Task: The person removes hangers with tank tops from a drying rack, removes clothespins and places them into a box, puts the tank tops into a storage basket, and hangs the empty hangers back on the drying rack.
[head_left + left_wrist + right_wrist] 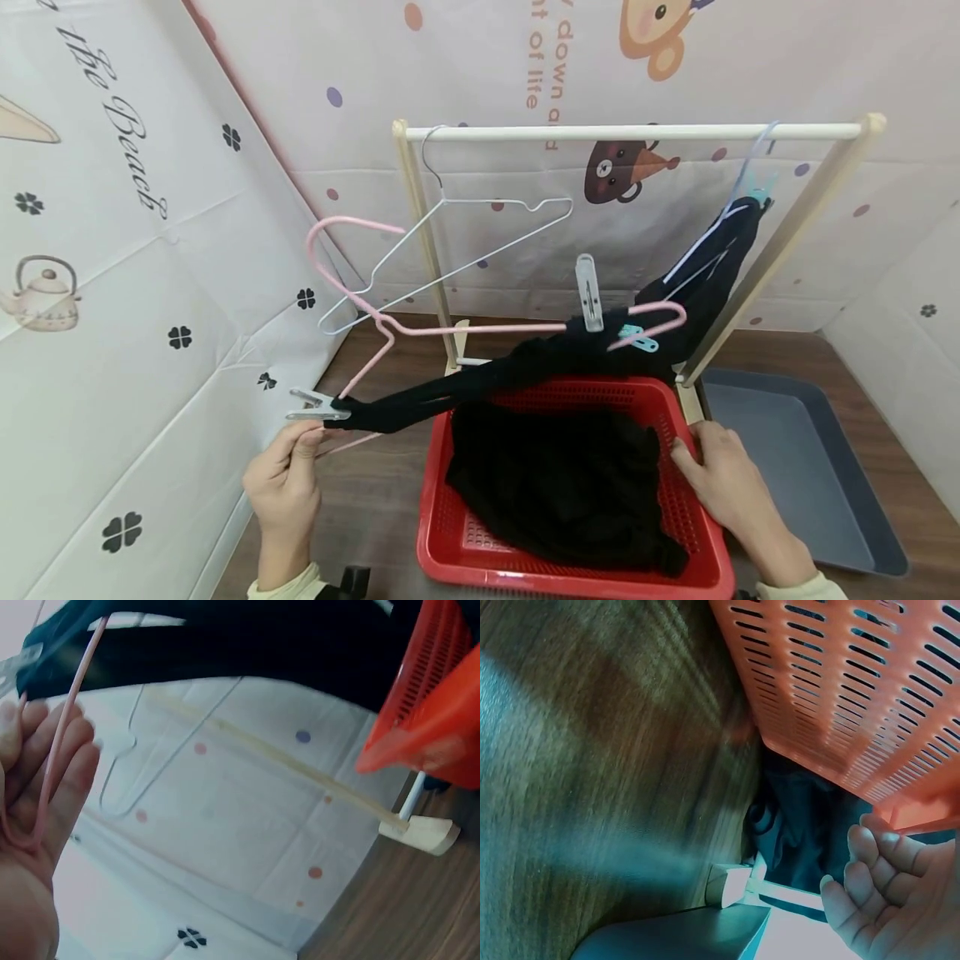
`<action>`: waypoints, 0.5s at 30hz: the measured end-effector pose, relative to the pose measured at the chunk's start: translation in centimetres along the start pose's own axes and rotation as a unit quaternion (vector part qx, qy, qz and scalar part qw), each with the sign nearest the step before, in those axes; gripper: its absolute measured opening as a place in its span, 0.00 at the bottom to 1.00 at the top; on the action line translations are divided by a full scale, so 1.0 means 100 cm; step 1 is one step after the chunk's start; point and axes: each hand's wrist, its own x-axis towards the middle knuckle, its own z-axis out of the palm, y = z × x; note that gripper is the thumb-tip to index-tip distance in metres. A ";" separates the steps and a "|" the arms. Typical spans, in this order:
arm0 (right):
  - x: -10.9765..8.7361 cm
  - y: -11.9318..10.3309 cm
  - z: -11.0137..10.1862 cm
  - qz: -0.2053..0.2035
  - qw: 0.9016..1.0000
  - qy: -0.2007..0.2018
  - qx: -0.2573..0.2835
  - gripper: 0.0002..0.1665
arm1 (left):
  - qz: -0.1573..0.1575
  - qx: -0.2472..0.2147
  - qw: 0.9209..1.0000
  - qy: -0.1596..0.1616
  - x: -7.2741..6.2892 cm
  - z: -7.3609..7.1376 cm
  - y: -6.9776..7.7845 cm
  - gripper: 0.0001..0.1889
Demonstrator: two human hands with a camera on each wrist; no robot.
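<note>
In the head view my left hand [285,483] pinches the end of a pink clothes hanger [480,328]. The hanger's hook points up and left. A black garment [450,387] stretches along it, with a grey clothespin [318,406] at the left end, and a second grey clothespin [589,292] and a turquoise clothespin [639,337] at the right. In the left wrist view the pink hanger's bend [56,750] crosses the palm. My right hand [723,483] holds the right rim of a red basket [577,579], thumb at the rim and fingers outside. Black cloth [555,475] lies inside the basket.
Behind the basket stands a drying rack with a white bar [637,132]. From it hang a white wire hanger [480,265] at left and a black garment [731,250] on a light-blue hanger at right. A grey tray [787,467] lies on the wooden surface at right.
</note>
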 end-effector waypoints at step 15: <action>0.002 -0.001 0.002 -0.005 1.000 0.002 0.023 0.13 | -0.017 -0.042 0.982 -0.186 -0.014 0.008 -0.014 0.05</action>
